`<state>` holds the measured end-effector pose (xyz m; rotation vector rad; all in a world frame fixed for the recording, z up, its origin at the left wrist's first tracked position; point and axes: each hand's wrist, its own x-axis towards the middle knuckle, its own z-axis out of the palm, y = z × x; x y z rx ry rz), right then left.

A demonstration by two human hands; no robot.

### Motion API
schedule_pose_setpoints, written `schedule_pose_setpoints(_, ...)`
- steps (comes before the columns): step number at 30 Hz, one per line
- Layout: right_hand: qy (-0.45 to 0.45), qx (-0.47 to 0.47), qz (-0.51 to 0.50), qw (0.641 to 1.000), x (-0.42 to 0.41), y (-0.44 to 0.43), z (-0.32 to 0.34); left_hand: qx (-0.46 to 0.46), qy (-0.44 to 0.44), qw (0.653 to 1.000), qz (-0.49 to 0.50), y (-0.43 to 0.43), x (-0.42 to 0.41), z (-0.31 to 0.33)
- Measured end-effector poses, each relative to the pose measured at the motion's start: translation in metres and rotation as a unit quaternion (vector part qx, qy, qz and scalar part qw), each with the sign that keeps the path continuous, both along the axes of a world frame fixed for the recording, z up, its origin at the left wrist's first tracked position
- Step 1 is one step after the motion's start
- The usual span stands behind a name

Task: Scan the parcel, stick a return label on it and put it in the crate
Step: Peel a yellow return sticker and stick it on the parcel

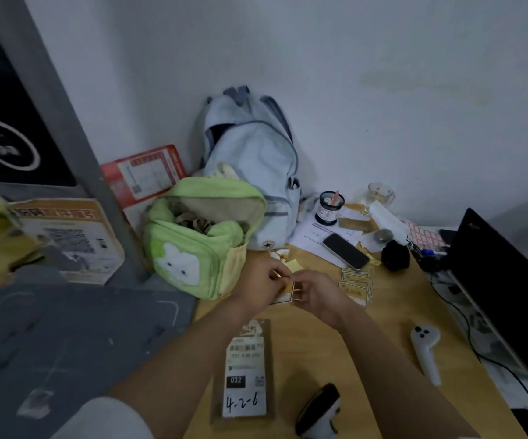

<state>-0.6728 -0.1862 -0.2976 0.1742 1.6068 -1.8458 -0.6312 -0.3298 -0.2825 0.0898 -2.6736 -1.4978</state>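
Both hands meet above the wooden worktop (335,359): the left hand (261,282) and right hand (314,291) each pinch a small yellow-and-white sticker label (284,294) between fingertips, grip closed on it. The flat brown parcel with a white shipping label (245,372) lies nearer, between the forearms. A white handheld scanner (425,348) rests well right.

bare forearms, white short sleeve (104,419) on left
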Motion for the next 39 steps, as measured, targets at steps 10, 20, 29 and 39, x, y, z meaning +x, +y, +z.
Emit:
schedule_pose_setpoints(10, -0.006, -0.044, -0.005, 0.999, 0.078, -0.033, 0.031, 0.012, 0.054, 0.998, -0.032, -0.040, 0.073, 0.030)
schedule_pose_setpoints(20, -0.028, -0.047, -0.001, 0.999, 0.098, -0.031, 0.060, -0.011, 0.087, 0.996, -0.035, -0.040, 0.094, 0.050)
schedule_pose_setpoints(29, -0.037, 0.012, 0.055, 0.998, 0.085, -0.025, 0.082, -0.056, 0.100, 0.993, -0.039, -0.037, 0.087, 0.066)
schedule_pose_setpoints(39, 0.051, -0.020, 0.031, 0.998, 0.080, -0.020, 0.085, -0.086, 0.173, 0.980, -0.056, -0.037, 0.085, 0.068)
